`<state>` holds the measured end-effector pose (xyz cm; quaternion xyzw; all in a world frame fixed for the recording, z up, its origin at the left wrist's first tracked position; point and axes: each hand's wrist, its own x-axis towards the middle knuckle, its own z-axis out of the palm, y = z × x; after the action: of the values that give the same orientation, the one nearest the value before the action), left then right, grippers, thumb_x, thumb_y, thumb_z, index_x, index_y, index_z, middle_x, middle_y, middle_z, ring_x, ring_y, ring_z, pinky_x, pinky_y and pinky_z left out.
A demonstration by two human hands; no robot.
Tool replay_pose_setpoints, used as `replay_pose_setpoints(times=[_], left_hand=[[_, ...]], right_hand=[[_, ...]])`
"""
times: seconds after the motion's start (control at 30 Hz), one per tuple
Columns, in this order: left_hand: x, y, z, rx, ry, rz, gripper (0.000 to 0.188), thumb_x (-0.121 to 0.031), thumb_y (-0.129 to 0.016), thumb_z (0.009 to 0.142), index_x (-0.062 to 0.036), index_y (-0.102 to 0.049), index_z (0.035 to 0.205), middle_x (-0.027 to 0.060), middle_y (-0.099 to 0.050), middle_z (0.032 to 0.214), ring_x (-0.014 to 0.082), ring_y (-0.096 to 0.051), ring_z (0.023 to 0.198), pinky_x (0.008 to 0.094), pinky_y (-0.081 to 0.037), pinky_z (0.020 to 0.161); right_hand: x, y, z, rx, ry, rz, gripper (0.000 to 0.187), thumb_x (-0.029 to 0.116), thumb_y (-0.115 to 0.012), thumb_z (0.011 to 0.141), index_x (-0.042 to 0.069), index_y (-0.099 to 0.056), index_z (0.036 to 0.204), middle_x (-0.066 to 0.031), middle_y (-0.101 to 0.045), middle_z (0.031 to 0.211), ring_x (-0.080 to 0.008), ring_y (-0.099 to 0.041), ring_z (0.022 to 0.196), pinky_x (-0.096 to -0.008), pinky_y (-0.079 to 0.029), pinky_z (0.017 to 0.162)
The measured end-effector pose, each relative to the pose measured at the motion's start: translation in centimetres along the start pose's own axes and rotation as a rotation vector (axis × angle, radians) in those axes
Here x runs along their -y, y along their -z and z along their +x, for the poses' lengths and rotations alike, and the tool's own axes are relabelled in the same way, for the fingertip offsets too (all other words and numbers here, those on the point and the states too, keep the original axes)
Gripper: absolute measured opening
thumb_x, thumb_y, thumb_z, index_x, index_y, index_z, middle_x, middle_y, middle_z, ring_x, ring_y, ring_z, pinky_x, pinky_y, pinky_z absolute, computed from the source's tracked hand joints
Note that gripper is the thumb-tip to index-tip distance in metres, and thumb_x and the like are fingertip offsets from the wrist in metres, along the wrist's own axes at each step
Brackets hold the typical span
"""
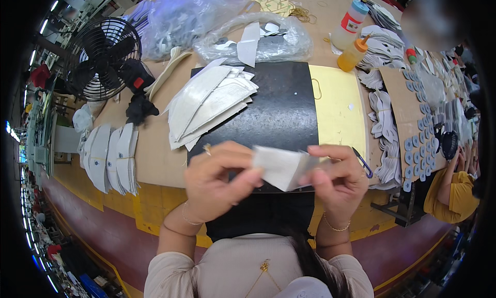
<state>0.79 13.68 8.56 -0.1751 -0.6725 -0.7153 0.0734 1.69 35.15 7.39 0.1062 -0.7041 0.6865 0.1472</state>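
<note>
Between my two hands, above the near edge of the black mat (287, 109), is a small whitish cut piece of fabric (279, 166), bent near its right end and slightly blurred. My left hand (219, 176) pinches its left end between thumb and fingers. At the other end, the thumb and fingers of my right hand (338, 176) close on the bent, greyish part. A fanned pile of similar white cut pieces (212, 104) lies on the mat's left side, beyond my left hand.
A black fan (103, 60) stands at the left, near bundled white pieces (111, 158). Clear plastic bags (191, 19) lie at the back. Right of the mat are a yellow sheet (338, 107), a glue bottle (353, 55) and a ring-covered board (408, 122). A co-worker's yellow sleeve (454, 197) shows far right.
</note>
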Motion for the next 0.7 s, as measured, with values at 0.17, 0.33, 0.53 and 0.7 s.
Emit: replay_pose_setpoints(times=[0.17, 0.33, 0.53, 0.7], left_hand=[[0.9, 1.4, 0.4, -0.304, 0.150, -0.482, 0.010, -0.005, -0.055, 0.098, 0.0024, -0.054, 0.105, 0.0136, -0.063, 0.078, 0.0212, -0.063, 0.047, 0.0261, -0.049, 0.041], [1.8, 0.9, 0.6, -0.379, 0.140, -0.493, 0.014, -0.008, -0.051, 0.101, 0.0048, -0.054, 0.105, 0.0132, -0.064, 0.079, 0.0211, -0.060, 0.043, 0.0265, -0.048, 0.037], [2.5, 4.7, 0.7, -0.604, 0.001, -0.647, 0.028, -0.025, -0.048, 0.104, -0.0017, -0.057, 0.117, 0.0119, -0.068, 0.083, 0.0144, -0.056, 0.046, 0.0231, -0.047, 0.038], [-0.1, 7.5, 0.7, -0.210, -0.179, -0.162, 0.029, -0.023, -0.048, 0.105, 0.0004, -0.055, 0.121, 0.0150, -0.065, 0.098, 0.0093, -0.059, 0.069, 0.0184, -0.048, 0.062]], right_hand=[[-1.4, 3.9, -1.5, -0.163, -0.104, 0.198, 0.019, 0.007, -0.060, 0.096, 0.001, -0.047, 0.083, -0.0268, -0.067, 0.096, -0.0182, -0.069, 0.060, -0.0253, -0.056, 0.051], [-3.0, 6.8, -2.8, -0.325, -0.142, 0.327, 0.019, 0.008, -0.057, 0.097, 0.003, -0.044, 0.084, -0.0219, -0.065, 0.093, -0.0167, -0.064, 0.055, -0.0254, -0.053, 0.049], [-5.1, 13.7, -6.3, -0.608, -0.101, 0.432, 0.020, 0.004, -0.057, 0.096, 0.007, -0.041, 0.084, -0.0134, -0.061, 0.087, -0.0132, -0.059, 0.060, -0.0241, -0.052, 0.054], [-8.3, 25.5, -12.9, -0.987, 0.173, 0.412, 0.011, 0.010, -0.063, 0.095, 0.010, -0.055, 0.088, -0.0071, -0.065, 0.091, -0.0158, -0.064, 0.083, -0.0327, -0.053, 0.080]])
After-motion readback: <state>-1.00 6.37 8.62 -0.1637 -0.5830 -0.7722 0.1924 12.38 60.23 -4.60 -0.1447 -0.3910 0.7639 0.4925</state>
